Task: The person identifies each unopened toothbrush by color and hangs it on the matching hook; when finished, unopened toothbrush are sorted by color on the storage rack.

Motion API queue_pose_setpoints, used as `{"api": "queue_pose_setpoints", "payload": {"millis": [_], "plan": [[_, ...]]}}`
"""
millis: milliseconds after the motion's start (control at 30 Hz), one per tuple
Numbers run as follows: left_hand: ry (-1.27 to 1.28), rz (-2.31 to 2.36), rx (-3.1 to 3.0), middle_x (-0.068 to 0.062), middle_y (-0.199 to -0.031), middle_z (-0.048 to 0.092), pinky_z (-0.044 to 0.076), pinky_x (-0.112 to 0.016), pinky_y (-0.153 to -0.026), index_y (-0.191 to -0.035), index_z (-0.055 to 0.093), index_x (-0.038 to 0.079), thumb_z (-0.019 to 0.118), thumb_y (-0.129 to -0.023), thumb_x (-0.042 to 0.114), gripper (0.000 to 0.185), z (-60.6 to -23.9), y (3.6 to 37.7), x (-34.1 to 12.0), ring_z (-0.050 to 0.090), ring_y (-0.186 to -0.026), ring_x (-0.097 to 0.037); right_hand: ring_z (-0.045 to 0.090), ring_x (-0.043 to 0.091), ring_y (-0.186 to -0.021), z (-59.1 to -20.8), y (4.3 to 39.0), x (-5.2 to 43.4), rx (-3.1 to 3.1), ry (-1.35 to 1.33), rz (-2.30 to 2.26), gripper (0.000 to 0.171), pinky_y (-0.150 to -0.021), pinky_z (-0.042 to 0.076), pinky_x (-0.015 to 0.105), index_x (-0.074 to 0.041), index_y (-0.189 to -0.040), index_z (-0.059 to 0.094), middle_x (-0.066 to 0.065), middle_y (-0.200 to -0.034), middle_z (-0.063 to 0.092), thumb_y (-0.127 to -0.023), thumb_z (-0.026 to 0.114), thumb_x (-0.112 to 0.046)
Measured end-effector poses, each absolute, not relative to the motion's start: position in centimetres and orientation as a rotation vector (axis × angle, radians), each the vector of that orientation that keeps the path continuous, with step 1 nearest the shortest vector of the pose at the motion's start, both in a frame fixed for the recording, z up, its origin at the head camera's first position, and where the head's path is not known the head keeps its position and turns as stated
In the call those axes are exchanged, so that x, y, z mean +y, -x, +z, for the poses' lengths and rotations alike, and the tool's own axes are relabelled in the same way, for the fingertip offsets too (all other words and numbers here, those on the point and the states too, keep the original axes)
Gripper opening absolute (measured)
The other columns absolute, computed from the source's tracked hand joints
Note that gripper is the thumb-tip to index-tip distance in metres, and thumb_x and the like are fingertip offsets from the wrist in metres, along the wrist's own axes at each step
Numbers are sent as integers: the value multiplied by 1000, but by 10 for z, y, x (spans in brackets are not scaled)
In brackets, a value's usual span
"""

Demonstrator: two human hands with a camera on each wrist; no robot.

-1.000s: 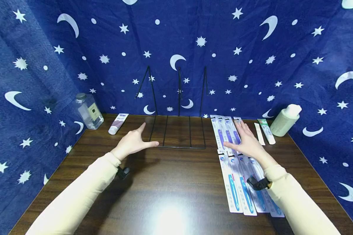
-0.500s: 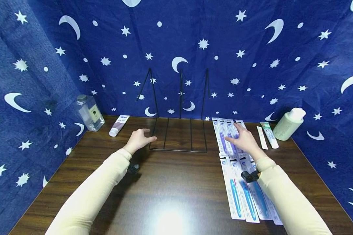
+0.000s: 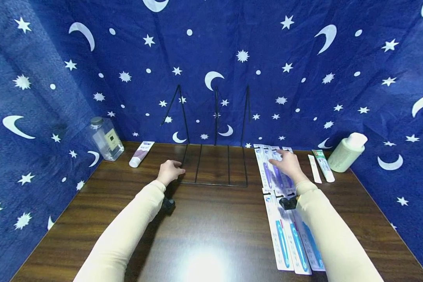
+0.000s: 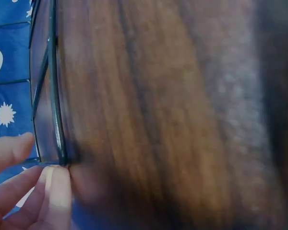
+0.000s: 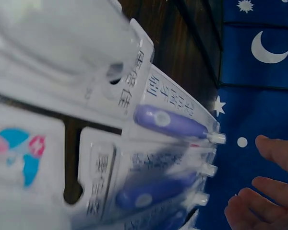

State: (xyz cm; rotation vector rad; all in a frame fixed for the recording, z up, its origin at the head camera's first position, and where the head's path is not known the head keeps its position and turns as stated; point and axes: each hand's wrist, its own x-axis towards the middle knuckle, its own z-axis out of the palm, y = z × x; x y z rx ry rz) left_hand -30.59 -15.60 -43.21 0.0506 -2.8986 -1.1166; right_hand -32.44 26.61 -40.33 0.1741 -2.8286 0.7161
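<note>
- While the wire rack [image 3: 216,135] was stood on its base, apparently so that its bent arms were kept raised, the left hand [image 3: 169,172] was placed at its near left corner, thumb and finger narrowly spaced; whether the wire was pinched could not be told.
- Right of the rack, purple toothbrush packs [image 3: 276,176] were overlapped, seemingly so that their slots could be reached; over them the right hand [image 3: 289,166] was held, thumb parted, nothing grasped.
- Nearer than those, blue toothbrush packs [image 3: 296,239] were partly hidden by the right sleeve [image 3: 333,231].
- Far right of the rack, a green bottle [image 3: 346,152] was set; left of it, a purple tube [image 3: 141,153].
</note>
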Motion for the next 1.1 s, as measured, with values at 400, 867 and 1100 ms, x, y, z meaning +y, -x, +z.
{"api": "queue_pose_setpoints", "payload": {"millis": [400, 867, 1100], "plan": [[-157, -1056, -2926, -17, -89, 71, 54, -29, -67, -110, 67, -6, 67, -73, 1, 38, -434, 307, -161, 65, -58, -16, 64, 42, -86, -413, 352, 246, -2797, -204, 751, 42, -79, 49, 48, 15, -108, 62, 29, -92, 66, -79, 68, -15], [-110, -1004, -2925, -13, -83, 70, 54, -28, -66, -108, 68, -4, 68, -70, -1, 38, -440, 313, -157, 67, -62, -19, 61, 45, -77, -491, 441, 271, -2729, -143, 691, 27, -70, 47, 47, -1, -77, 74, 19, -76, 69, -70, 73, -27], [-147, -1091, -2919, -9, -76, 67, 49, -20, -49, -109, 67, -4, 64, -73, -5, 36, -442, 315, -154, 57, -48, -7, 58, 41, -64, -445, 391, 236, -2725, -59, 657, 22, -63, 46, 46, 2, -54, 60, 19, -60, 63, -72, 67, -9]]}}
